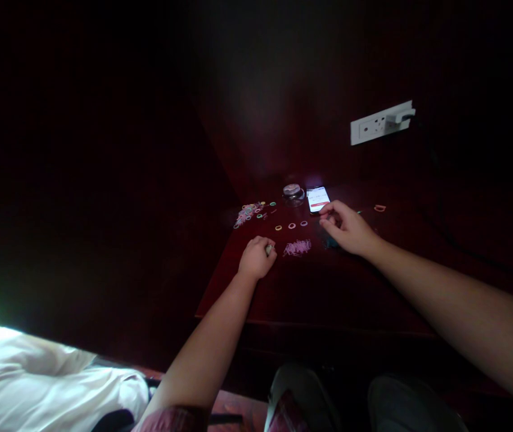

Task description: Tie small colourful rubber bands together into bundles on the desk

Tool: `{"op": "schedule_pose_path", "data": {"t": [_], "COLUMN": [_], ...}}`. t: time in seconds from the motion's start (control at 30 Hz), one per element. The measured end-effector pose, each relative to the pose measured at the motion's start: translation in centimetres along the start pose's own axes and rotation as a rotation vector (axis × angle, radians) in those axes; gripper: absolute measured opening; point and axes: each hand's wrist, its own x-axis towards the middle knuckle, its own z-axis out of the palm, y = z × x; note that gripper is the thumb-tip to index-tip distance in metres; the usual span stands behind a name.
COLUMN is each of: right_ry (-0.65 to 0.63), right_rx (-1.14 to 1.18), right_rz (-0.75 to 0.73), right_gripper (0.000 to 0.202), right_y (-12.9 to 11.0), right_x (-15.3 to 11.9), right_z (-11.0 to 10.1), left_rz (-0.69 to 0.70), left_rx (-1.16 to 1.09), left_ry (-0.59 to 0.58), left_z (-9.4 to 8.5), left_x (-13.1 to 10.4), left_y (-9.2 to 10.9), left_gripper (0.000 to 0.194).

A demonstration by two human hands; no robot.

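Note:
My left hand (256, 259) rests on the dark red table, fingers curled around a small pale yellow-green thing (269, 248) whose kind I cannot make out. Just right of it lies a heap of thin pink-purple bands (297, 248). My right hand (345, 229) is at the lower right corner of a lit phone (318, 198), its index finger and thumb apart, with nothing visible between them. Partly hidden beneath it is a dark teal heap (330, 242). Between the hands lie three small rings in a row: yellow (278, 228), pink (292, 226) and purple (303, 224).
A pile of multicoloured small rings (247, 213) lies at the table's left edge. Behind stands a round clear container (293, 192). An orange-pink clip-like piece (379, 208) lies to the right. A white socket strip (380, 123) with a plug is on the wall. White cloth (49, 384) shows lower left.

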Motion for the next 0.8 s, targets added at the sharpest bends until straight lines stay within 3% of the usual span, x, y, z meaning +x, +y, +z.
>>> {"op": "schedule_pose_path", "data": {"t": [0.17,0.37,0.5,0.8], "right_ry": [0.006,-0.01,-0.009,-0.024], "right_rx": [-0.01,-0.003,-0.019,-0.074], "right_rz": [-0.001,0.025,0.036,0.061], "right_gripper": [0.018,0.019,0.018,0.018], "right_y": [-0.2,-0.6,-0.5,-1.0], "right_x": [0.0,-0.1,-0.2,-0.1], "right_z": [0.0,0.0,0.0,-0.3], "left_rz": [-0.025,-0.26,-0.195,-0.095], "left_rx": [-0.096,-0.129,-0.077,-0.071], "left_ry": [0.014,0.11,0.073,-0.001], "left_z": [0.1,0.9,1.9,3.7], "left_x": [0.4,3.6,5.9,9.9], "left_y": [-1.0,-5.3,-6.5,-7.3], "left_gripper": [0.018,0.029,0.022,0.033]}}
